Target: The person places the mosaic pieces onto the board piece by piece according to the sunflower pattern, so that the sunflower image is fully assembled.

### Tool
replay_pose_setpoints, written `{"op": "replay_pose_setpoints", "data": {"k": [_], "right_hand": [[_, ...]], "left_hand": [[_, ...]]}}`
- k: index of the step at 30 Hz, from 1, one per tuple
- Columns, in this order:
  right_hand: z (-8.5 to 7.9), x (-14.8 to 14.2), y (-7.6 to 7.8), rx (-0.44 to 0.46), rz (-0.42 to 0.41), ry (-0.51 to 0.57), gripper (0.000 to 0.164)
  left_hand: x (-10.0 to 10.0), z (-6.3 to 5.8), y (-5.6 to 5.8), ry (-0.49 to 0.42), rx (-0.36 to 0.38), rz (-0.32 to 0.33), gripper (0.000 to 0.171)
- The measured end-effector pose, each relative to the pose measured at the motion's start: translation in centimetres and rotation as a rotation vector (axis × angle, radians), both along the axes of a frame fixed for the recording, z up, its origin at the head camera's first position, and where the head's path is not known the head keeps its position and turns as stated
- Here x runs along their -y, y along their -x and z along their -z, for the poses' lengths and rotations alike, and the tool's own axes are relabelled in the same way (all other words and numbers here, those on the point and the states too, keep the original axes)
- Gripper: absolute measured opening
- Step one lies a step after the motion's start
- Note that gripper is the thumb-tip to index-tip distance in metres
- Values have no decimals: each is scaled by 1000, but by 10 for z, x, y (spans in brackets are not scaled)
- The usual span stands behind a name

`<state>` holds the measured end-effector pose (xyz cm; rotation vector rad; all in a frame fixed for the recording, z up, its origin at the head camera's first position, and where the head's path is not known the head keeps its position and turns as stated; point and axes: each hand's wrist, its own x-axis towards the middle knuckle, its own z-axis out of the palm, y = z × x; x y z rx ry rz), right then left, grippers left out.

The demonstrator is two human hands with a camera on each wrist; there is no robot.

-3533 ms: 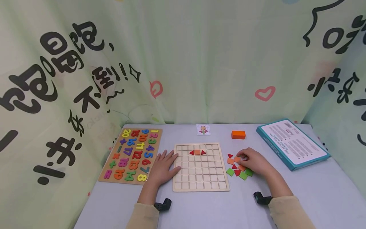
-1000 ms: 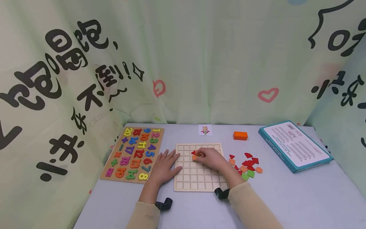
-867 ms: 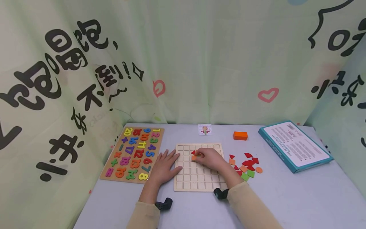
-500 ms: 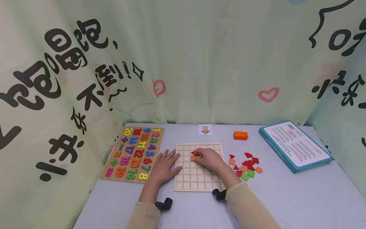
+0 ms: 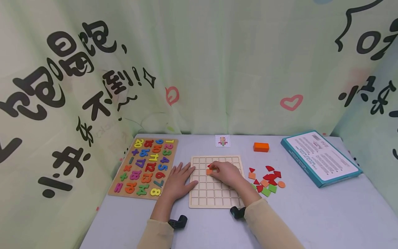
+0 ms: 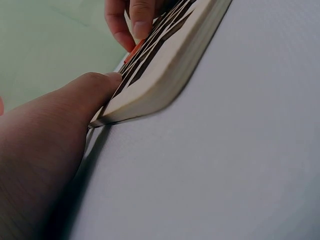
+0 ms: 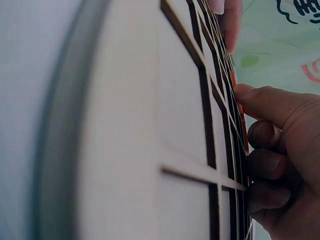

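Observation:
My left hand (image 5: 178, 181) lies flat, fingers spread, at the left edge of a wooden grid board (image 5: 217, 195); its thumb (image 6: 82, 95) rests on the board's edge in the left wrist view. Over the board's upper part, my right hand (image 5: 229, 174) pinches an orange square tile (image 5: 209, 172) low on the grid. A red tile (image 5: 209, 165) sits just above it, partly covered by the fingers. In the right wrist view, the thumb (image 7: 260, 100) touches the orange-red pieces and the other fingers are curled. Tiles beyond the hand are hidden.
Loose red, orange and green tiles (image 5: 272, 188) lie right of the board. A number puzzle board (image 5: 112, 192) stands on the left. Behind are a small pattern card (image 5: 222, 140), an orange block (image 5: 261, 147) and a teal box (image 5: 321, 159).
The right hand has gone from the loose tiles to the board. Over the last second it has edged slightly left with the orange square tile. The left hand stays in place.

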<state>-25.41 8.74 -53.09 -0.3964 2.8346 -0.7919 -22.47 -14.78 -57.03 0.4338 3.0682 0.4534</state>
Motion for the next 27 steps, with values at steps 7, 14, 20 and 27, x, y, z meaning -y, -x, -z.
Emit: {"op": "replay_pose_setpoints", "data": {"k": [7, 14, 20, 27], "right_hand": [[-4, -7, -3, 14, -11, 55, 24], [-14, -34, -10, 6, 12, 72, 23], [-26, -75, -19, 16, 50, 78, 27], [-34, -134, -37, 17, 108, 86, 33]], "left_hand": [[-1, -1, -1, 0, -2, 4, 69], [-2, 0, 0, 6, -1, -1, 70], [-1, 1, 0, 3, 4, -5, 70], [0, 4, 1, 14, -7, -2, 71]]}}
